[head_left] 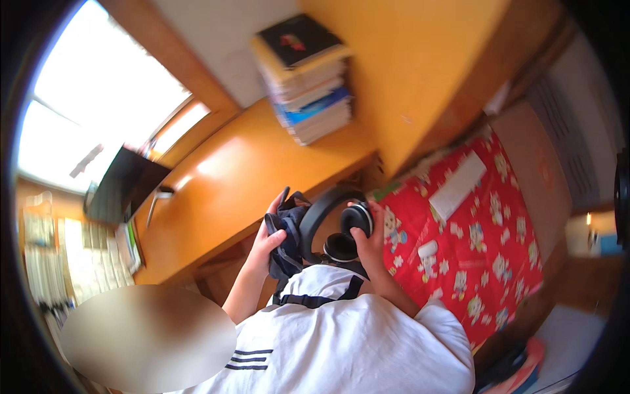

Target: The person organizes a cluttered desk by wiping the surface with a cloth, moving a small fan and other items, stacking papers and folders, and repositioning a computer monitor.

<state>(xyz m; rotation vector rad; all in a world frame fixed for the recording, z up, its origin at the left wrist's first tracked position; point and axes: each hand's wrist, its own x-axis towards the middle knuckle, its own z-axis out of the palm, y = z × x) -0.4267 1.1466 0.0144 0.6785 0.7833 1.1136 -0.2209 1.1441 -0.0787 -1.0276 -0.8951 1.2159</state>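
Note:
Black over-ear headphones (314, 224) are in my right hand (371, 238), whose fingers and thumb close around one padded ear cup. The headband arches toward my left, and the second ear cup hangs beside the first, near my shirt. A crumpled dark fabric item (286, 244), perhaps a soft pouch or bag, is gripped in my left hand (264, 241). Its straps or edges stick up above my fingers. Fabric and headband meet or overlap between my hands; whether they are attached cannot be seen.
Ahead runs a long wooden desk (216, 174) carrying a stack of books (312, 98) and a dark monitor (125, 184) by the bright window (98, 85). To the right lies a red patterned cover (459, 262) with a white rectangular item (458, 186) and a small white object (427, 249).

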